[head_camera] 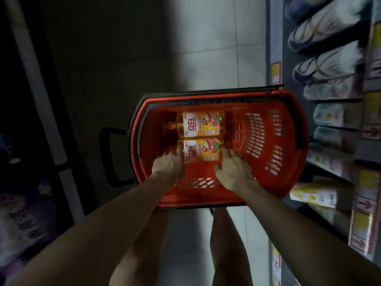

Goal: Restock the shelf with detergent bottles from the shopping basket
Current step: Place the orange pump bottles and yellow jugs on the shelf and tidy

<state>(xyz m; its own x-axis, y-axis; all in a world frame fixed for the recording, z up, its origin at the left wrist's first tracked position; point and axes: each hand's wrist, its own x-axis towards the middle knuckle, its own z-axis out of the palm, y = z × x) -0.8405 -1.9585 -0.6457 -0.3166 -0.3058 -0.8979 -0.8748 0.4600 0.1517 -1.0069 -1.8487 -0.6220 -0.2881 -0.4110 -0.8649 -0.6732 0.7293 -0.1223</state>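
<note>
Both hands clasp the near bottle [201, 150] from opposite ends: the left hand [168, 166] curls round its neck end, and the right hand [233, 172] has its fingers bent over the base end. The blur hides how far the thumbs reach underneath. The bottle lies on its side on the floor of the red basket [268, 141], label up, and I cannot tell whether it has left the floor.

To lift well, I would keep it level and raise it straight up until it passes the rim (the wall on the person's side is closest). A firm hold at the neck matters, since the smooth body could slip through the right hand's fingers.

The far bottle [201, 124] lies touching the near one, so a sideways drag would likely roll it; a clean vertical rise avoids that. The basket stands on the tiled floor [206, 58], just beside the shelf [276, 38] on the right, so carrying the bottle over should need only a turn toward that side.
</note>
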